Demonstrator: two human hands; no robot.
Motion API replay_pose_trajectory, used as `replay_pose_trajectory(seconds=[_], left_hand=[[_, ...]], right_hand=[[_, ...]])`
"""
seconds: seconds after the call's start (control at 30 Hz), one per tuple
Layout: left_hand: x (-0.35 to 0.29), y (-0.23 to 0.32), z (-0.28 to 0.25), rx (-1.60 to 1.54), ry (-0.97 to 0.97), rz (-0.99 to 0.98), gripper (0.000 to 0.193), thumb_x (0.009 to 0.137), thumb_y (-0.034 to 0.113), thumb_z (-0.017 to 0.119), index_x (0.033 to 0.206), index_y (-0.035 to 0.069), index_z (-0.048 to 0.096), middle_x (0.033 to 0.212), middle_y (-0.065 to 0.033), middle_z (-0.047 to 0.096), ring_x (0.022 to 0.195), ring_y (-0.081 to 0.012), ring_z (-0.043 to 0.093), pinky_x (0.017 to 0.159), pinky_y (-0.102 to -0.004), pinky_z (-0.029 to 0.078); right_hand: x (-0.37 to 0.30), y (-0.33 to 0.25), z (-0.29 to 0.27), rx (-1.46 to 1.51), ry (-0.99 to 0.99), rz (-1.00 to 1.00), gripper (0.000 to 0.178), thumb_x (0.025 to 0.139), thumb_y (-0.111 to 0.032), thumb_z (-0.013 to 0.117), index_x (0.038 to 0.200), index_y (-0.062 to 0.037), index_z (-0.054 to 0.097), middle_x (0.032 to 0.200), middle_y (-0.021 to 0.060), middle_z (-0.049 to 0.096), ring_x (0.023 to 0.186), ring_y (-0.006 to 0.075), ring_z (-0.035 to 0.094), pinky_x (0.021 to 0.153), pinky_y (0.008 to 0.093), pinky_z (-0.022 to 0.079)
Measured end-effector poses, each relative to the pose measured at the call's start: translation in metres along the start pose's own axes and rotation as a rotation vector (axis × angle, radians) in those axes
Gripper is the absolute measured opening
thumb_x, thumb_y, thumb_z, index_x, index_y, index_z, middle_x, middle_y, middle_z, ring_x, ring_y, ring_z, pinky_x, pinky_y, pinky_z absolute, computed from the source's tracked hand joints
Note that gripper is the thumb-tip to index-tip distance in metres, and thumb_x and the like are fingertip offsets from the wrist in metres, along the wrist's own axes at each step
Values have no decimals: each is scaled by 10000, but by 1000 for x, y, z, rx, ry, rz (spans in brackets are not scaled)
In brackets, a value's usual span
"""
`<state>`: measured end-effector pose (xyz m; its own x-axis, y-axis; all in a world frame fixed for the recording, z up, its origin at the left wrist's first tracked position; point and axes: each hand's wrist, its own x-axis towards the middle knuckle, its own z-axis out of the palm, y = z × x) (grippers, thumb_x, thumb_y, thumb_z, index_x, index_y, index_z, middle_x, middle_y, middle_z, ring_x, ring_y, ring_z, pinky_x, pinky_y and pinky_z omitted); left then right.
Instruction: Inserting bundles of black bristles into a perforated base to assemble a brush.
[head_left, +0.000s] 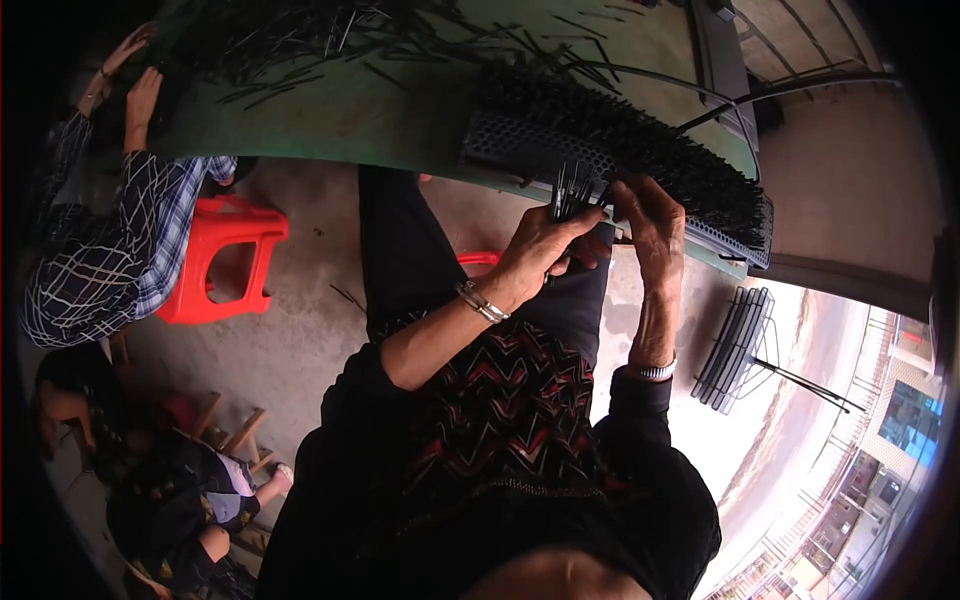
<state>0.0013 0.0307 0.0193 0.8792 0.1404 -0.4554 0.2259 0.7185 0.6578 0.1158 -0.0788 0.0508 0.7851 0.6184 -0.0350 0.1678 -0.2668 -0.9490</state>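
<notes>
Sticks point(574, 192) bundled in your left hand point(537, 247), right hand point(654, 218) at the perforated rack point(525, 143)

You hold the thin, dark bundle just off the near side of the rack, toward its left half. Your left fingers are closed around it, thumb lying across, with the thin ends poking up above your grip. Your right hand is at the rack's near edge, just to the right of the bundle. Its fingers are bent and drawn close to the thumb; you cannot tell from this view whether they pinch anything, or whether they touch the rack.

The rack lies along the near edge of the green counter point(425, 120), and short black bristles point(650, 135) stand densely over most of its top. A black curved rod point(665, 78) arches over its far side. Loose black strips point(300, 65) lie scattered on the counter to the left of the rack, and past them, farthest left, are a co-worker's hands point(143, 100). A red stool point(265, 240) stands on the floor, left of the rack and lower. A grey slatted frame point(728, 355) with a dark pole is on your side of the rack's right end, well apart from it.
</notes>
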Motion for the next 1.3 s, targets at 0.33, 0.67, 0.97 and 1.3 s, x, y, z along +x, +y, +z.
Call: replay_pose_trajectory(seconds=[0.33,0.67,0.97,1.3], left_hand=[[8,-3,-13,144,-103,41,351,950,363,558,995,29,654,797,-91,699,648,-113,675,370,-159,273],[5,-4,-10,259,-155,40,365,955,373,546,931,22,643,776,-77,699,631,-97,668,373,-153,297],[4,7,-5,272,32,53,408,940,406,557,877,18,665,794,-83,705,597,-84,655,383,-157,324],[17,-1,-14,-29,62,11,377,972,417,490,937,47,557,837,-144,701,610,-165,657,405,-207,394]], right_hand=[[4,-6,-11,-52,-194,131,160,876,-144,629,956,-6,642,768,44,628,706,105,612,621,243,491],[1,-9,-13,31,-236,210,152,861,-87,614,933,45,630,791,96,645,700,144,648,633,258,516],[-4,-17,-13,59,-90,147,165,862,-134,621,922,20,628,756,71,645,704,125,637,681,266,514],[7,-16,-14,-96,423,-175,104,905,-70,572,939,14,623,765,76,677,723,113,635,699,250,498]])
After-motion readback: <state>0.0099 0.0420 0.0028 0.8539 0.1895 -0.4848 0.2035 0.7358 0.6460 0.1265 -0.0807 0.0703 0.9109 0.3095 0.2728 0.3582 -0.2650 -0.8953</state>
